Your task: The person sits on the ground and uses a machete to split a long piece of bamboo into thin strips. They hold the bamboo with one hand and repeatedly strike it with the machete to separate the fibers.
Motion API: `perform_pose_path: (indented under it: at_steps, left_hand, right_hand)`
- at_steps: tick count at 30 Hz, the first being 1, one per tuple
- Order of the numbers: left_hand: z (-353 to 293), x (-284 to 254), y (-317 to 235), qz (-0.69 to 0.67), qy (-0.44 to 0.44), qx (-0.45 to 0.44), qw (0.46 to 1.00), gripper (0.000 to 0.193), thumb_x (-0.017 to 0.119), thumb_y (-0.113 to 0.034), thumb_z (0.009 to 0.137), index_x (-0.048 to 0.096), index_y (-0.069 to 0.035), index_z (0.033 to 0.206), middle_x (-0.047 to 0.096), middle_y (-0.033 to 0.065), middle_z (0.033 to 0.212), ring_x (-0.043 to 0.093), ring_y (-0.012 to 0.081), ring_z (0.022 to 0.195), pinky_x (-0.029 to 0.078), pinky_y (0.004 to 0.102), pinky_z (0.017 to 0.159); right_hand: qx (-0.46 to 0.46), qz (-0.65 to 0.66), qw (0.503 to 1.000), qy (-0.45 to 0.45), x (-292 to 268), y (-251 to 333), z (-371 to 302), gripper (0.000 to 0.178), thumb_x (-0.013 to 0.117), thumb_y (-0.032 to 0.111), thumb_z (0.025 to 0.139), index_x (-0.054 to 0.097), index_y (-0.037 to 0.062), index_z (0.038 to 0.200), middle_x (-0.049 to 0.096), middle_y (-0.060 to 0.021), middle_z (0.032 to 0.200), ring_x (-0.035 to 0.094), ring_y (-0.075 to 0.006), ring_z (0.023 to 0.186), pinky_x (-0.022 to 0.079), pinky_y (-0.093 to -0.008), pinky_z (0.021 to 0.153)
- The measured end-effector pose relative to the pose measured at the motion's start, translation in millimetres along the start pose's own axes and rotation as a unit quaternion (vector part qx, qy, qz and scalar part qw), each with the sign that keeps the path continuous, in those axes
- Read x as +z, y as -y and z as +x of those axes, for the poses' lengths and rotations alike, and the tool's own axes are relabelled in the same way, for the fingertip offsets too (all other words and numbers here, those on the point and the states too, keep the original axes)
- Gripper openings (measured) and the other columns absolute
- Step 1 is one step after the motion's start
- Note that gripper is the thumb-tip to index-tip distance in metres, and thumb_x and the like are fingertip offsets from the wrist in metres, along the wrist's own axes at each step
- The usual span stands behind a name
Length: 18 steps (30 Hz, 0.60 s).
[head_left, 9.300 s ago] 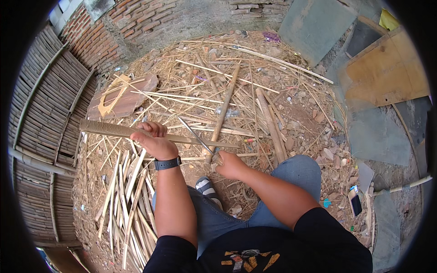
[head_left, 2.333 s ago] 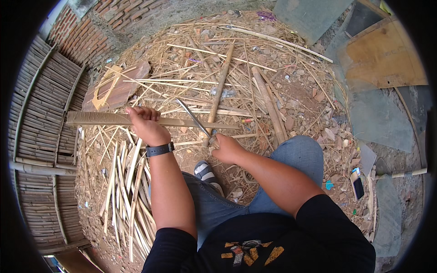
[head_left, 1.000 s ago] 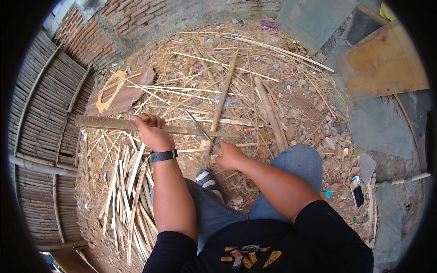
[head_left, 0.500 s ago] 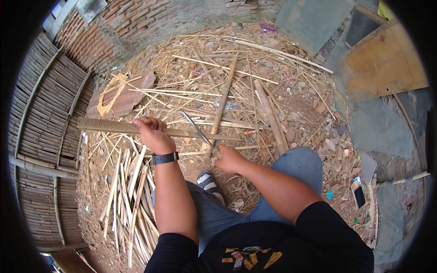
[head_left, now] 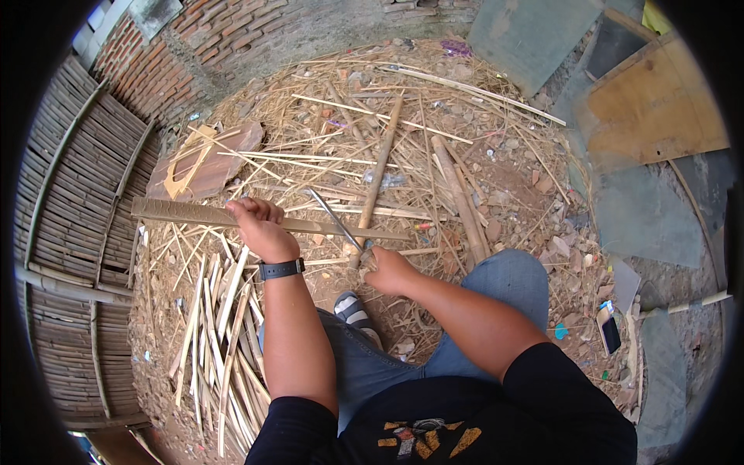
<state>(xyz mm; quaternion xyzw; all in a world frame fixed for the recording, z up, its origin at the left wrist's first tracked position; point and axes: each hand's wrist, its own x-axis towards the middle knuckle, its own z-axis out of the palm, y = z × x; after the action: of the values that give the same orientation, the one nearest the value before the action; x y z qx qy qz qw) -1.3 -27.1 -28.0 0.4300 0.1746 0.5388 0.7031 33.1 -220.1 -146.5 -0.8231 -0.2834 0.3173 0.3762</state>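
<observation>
My left hand [head_left: 262, 230], with a dark watch on its wrist, is closed round a long, flat split-bamboo slat [head_left: 182, 213]. The slat lies nearly level across the view, its broad end to the left and its thin end past the middle. In my right hand [head_left: 386, 270] is the handle of a long narrow knife [head_left: 332, 214], whose blade slants up and to the left to a slightly bent tip. The blade crosses over the slat just right of my left hand; whether they touch I cannot tell. My right fingers are partly hidden.
A heap of split bamboo strips [head_left: 221, 333] lies beside my left leg. Bamboo poles [head_left: 380, 178] and a thicker pole [head_left: 461, 198] lie ahead on rubble. A woven bamboo wall [head_left: 74, 194] stands left, grey sheets [head_left: 643, 217] right. A phone [head_left: 609, 329] lies near my right knee.
</observation>
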Motion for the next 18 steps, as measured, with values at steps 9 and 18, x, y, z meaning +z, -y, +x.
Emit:
perform_pose_path:
  at_steps: [9,18]
  left_hand:
    - [0.6,-0.1,0.4,-0.011,-0.004,0.001,1.0,0.046,0.047,-0.052,0.106,0.044,-0.014,0.08,0.036,-0.0028,0.067,0.029,0.0101,0.056,0.026,0.0269,0.052]
    - [-0.1,-0.6,0.6,-0.015,0.0,-0.003,1.0,0.045,0.048,-0.051,0.107,0.045,-0.014,0.081,0.036,-0.003,0.068,0.029,0.0098,0.056,0.027,0.0266,0.052]
  right_hand:
    - [-0.007,0.003,1.0,-0.003,1.7,-2.2,1.7,0.056,0.072,0.023,0.082,0.055,-0.0066,0.126,0.067,-0.03,0.114,0.065,-0.0423,0.111,0.052,-0.046,0.096]
    - [-0.001,0.0,1.0,0.008,1.5,-3.0,2.5,0.058,0.071,0.024,0.083,0.053,-0.0078,0.127,0.066,-0.0312,0.117,0.064,-0.0428,0.113,0.051,-0.0462,0.097]
